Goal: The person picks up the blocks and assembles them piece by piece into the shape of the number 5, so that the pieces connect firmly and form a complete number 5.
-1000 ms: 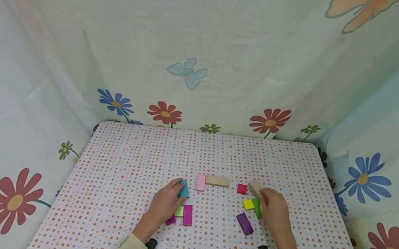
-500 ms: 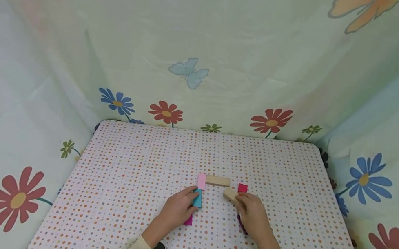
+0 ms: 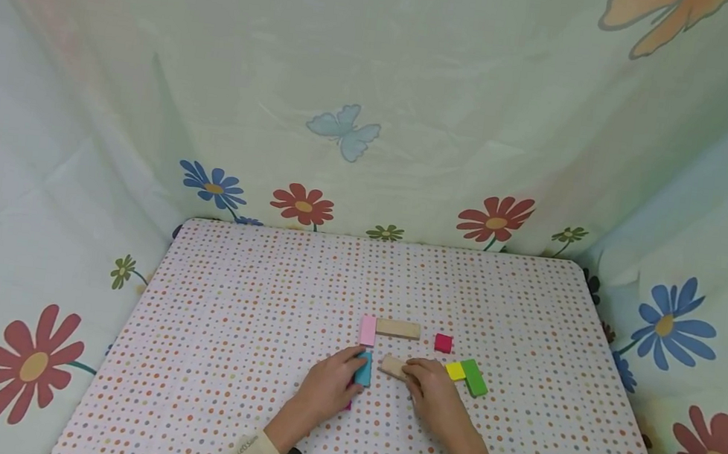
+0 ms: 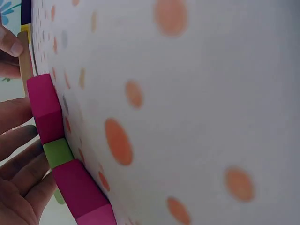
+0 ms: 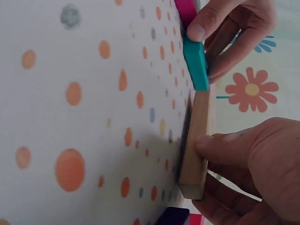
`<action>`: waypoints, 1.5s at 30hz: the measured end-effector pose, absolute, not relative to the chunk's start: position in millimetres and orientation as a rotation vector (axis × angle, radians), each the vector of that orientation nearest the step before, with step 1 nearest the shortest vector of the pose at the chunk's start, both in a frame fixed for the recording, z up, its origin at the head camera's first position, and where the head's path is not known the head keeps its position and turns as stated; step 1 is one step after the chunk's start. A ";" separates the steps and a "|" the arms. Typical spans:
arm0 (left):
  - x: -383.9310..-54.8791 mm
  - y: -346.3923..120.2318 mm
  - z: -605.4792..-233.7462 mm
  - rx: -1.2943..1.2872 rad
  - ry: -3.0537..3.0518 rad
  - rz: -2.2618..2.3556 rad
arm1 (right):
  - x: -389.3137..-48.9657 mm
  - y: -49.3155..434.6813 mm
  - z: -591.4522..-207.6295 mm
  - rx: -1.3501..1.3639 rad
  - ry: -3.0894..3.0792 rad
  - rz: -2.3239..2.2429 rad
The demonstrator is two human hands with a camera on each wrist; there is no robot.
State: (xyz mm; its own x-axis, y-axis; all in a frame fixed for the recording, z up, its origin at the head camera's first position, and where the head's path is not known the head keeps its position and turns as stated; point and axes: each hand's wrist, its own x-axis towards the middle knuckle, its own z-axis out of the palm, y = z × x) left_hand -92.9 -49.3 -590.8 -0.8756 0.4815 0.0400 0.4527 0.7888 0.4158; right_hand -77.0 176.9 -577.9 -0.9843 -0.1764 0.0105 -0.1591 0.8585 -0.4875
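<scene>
My left hand (image 3: pixel 327 384) pinches a turquoise block (image 3: pixel 364 369) on the table, just below a light pink block (image 3: pixel 368 330). In the right wrist view its thumb and fingers lie on either side of that turquoise block (image 5: pixel 196 61). My right hand (image 3: pixel 440 397) grips a plain wooden block (image 3: pixel 392 366), thumb on one side and fingers on the other. The wooden block's far end (image 5: pixel 201 96) points at the turquoise block's end, close to it. Two magenta blocks (image 4: pixel 45 108) with a lime green block (image 4: pixel 58 152) between them lie beside my left hand, mostly hidden in the head view.
A second plain wooden block (image 3: pixel 398 328) adjoins the light pink one. Right of it lie a red block (image 3: pixel 443 343), a yellow block (image 3: pixel 455 371) and a green block (image 3: pixel 474 378). A dark purple block (image 5: pixel 173 216) shows in the right wrist view. Dotted cloth covers the table (image 3: pixel 250 281).
My right hand has carried the wooden block leftward from beside the green block. The turquoise block, in my left hand, has moved right and slightly nearer, to below the light pink block.
</scene>
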 end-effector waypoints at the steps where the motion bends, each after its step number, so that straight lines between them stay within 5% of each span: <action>1: -92.4 -49.2 -590.9 0.764 2.908 0.654 | -77.0 176.6 -578.4 -0.271 2.997 -0.775; 45: -89.1 -37.8 -592.4 0.605 3.077 0.585 | -78.2 178.4 -584.4 -0.388 3.156 -0.685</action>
State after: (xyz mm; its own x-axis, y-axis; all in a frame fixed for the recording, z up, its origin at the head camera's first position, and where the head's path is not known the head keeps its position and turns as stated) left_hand -89.1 -37.8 -592.4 -0.9270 0.3566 0.1159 0.3743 0.8611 0.3442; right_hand -78.2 178.4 -584.4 -0.9655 -0.2072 0.1579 -0.2540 0.8834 -0.3939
